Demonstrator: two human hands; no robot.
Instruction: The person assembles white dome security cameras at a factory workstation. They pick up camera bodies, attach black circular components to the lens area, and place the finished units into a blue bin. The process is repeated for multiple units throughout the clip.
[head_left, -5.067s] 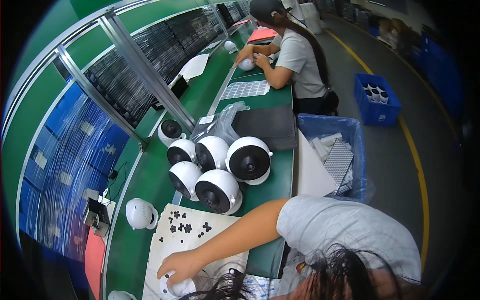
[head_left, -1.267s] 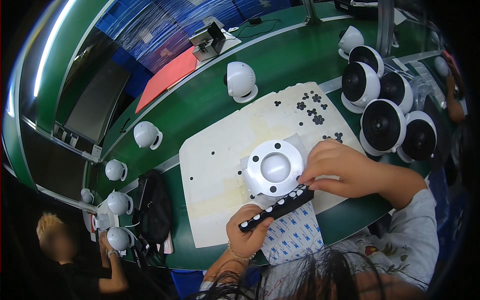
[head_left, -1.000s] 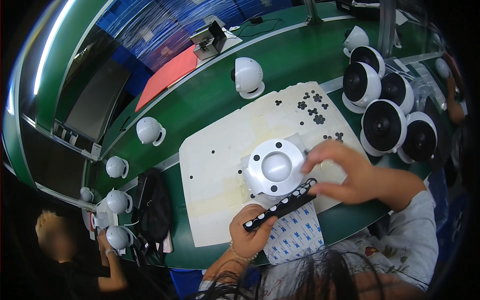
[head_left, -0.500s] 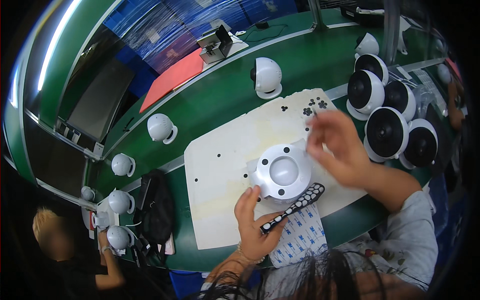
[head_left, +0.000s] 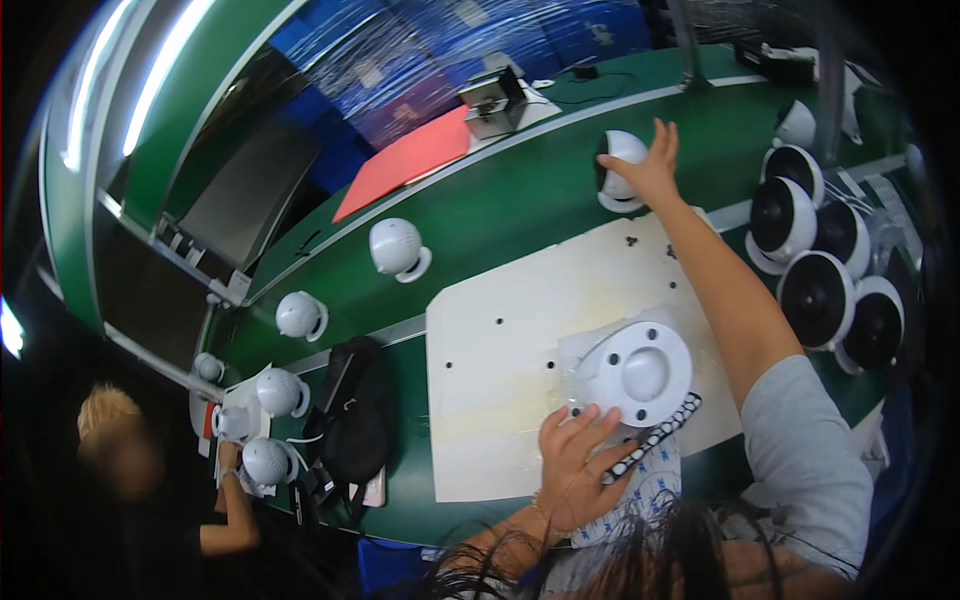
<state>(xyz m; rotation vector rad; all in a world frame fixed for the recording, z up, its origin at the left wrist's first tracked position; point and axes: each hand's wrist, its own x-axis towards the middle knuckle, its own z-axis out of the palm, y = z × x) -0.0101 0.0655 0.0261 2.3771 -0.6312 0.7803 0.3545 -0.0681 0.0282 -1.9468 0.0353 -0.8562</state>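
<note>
A white round device lies base up on a pale board, with black dots around its ring-shaped base. The fingers of my left hand rest at its near edge. Between that hand's thumb and palm sits the lower end of a black strip with white ovals, which slants up along the device's side. My right hand is stretched far forward with fingers spread. Its thumb overlaps the top of an upright white ball-shaped device with a black front; whether they touch, I cannot tell.
Several black-faced devices crowd the right side. More white ones, including a ball-shaped device, stand to the left. Small black dots lie on the board. A black bag is left of it. Another person works at far left.
My right hand has moved from beside the upturned device out to the upright device at the far side, its fingers now spread. The whole view has shifted. My left hand stays by the upturned device.
</note>
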